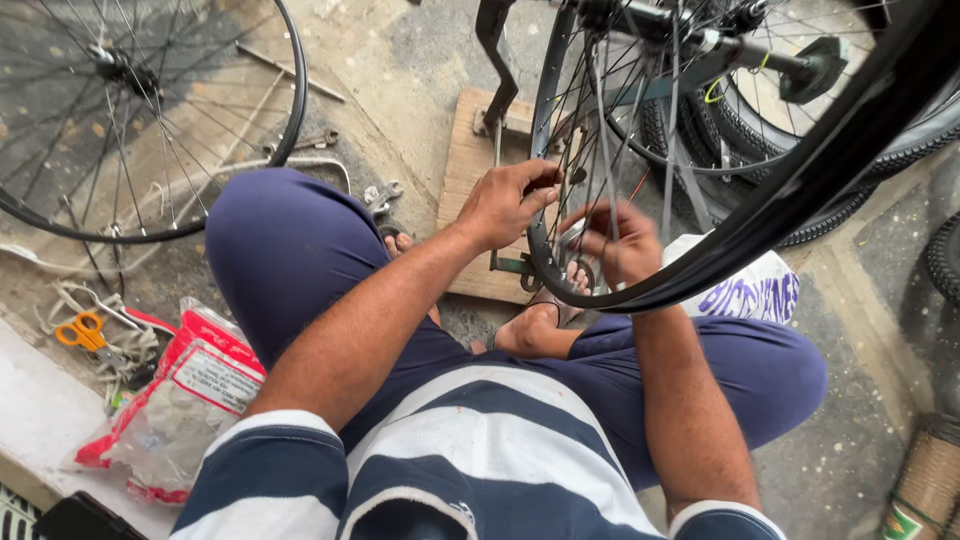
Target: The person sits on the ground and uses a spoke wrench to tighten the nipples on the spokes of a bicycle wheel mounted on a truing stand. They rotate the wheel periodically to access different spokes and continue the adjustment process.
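A black bicycle wheel rim (pixel 760 215) with silver spokes (pixel 604 150) stands in a truing stand over a wooden board (pixel 468 170). My left hand (pixel 505 205) grips the rim's near-left edge from outside. Behind the spokes, inside the rim, my right hand (pixel 618 240) has its fingers pinched around a spoke near the rim; whether a small tool is in it I cannot tell. I sit cross-legged in dark blue trousers, with a bare foot (pixel 535 320) under the rim.
A second spoked wheel (pixel 150 120) lies at the upper left. Wrenches (pixel 315 140) lie on the concrete beside it. A red-and-clear plastic bag (pixel 185 400) and orange-handled scissors (pixel 82 333) sit at my left. Tyres (pixel 800 150) stack behind the stand.
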